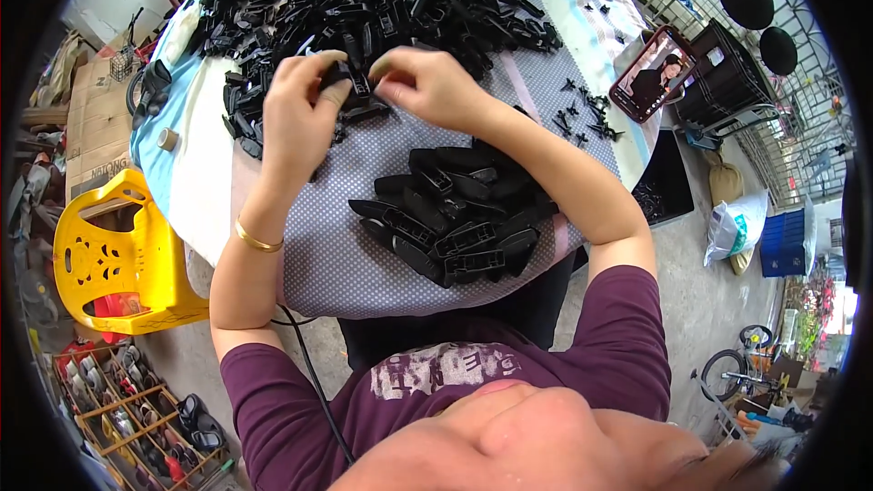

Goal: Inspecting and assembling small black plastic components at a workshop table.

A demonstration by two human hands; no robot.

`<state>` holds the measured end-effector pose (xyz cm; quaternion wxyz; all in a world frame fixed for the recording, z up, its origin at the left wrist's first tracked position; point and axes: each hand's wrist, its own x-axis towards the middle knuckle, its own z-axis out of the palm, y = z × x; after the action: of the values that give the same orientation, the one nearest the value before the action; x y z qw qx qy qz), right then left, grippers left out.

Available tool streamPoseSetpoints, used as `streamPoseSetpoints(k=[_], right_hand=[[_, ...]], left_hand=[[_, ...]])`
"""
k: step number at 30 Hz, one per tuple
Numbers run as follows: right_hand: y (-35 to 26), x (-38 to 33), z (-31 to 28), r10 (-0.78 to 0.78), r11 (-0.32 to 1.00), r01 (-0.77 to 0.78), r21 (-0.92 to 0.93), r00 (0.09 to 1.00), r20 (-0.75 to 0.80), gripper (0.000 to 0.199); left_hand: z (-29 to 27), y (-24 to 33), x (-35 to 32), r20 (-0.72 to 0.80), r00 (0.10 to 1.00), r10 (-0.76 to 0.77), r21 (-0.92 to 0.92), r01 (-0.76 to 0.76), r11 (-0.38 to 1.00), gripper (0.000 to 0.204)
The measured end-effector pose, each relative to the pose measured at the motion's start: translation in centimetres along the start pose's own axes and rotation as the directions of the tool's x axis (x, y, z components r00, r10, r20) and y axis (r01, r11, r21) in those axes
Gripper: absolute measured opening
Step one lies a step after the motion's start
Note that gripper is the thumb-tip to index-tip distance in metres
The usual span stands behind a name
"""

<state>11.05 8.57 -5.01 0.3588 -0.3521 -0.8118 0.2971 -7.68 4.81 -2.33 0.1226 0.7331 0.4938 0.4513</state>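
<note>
At the near edge of the big black heap, my left hand [300, 105] is closed around a long black plastic part [358, 84], with thumb and fingers on its left side. Close to the part's right side is my right hand [435, 89], its fingers curled and pinched together; whatever they grip is too small or hidden to tell. Nearer my body lies a smaller pile of black plastic parts [468, 264], several with open hollow undersides. Small black pieces [591, 114] are scattered on the cloth right of my right forearm.
The large heap of black parts [318, 0] covers the far side of the round cloth-covered table [318, 264]. A phone [653, 75] stands at its right edge, a tape roll [167, 138] at its left. A yellow chair [136, 264] and a shoe rack [127, 409] are left.
</note>
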Motion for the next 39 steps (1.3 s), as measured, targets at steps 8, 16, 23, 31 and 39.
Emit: streamPoseSetpoints(k=[8, 16, 23, 31, 39], right_hand=[[-0.1, -0.2, 0.7, -0.203, 0.868, 0.303, -0.393, 0.939, 0.277, 0.024], [0.9, -0.9, -1.2, -0.185, 0.882, 0.109, -0.459, 0.975, -0.125, 0.016], [-1.9, -1.6, -0.8, -0.341, 0.895, 0.243, -0.375, 0.914, -0.220, 0.017], [-2.2, -2.2, -0.7, -0.313, 0.949, 0.297, -0.109, 0.927, -0.208, 0.021], [-2.7, -2.5, -1.1, -0.047, 0.991, 0.069, 0.116, 0.983, -0.180, 0.027]], left_hand=[[0.5, -1.3, 0.1, 0.242, 0.915, -0.322, -0.656, 0.399, 0.641, 0.031], [1.5, -1.1, -0.7, 0.266, 0.931, -0.249, -0.569, 0.360, 0.739, 0.031], [3.0, -1.0, -1.5, 0.458, 0.846, -0.273, -0.631, 0.526, 0.571, 0.031], [2.8, -0.9, -1.4, 0.333, 0.913, -0.235, -0.734, 0.408, 0.543, 0.032], [2.3, -0.1, -1.3, 0.223, 0.946, -0.235, -0.682, 0.324, 0.656, 0.035]])
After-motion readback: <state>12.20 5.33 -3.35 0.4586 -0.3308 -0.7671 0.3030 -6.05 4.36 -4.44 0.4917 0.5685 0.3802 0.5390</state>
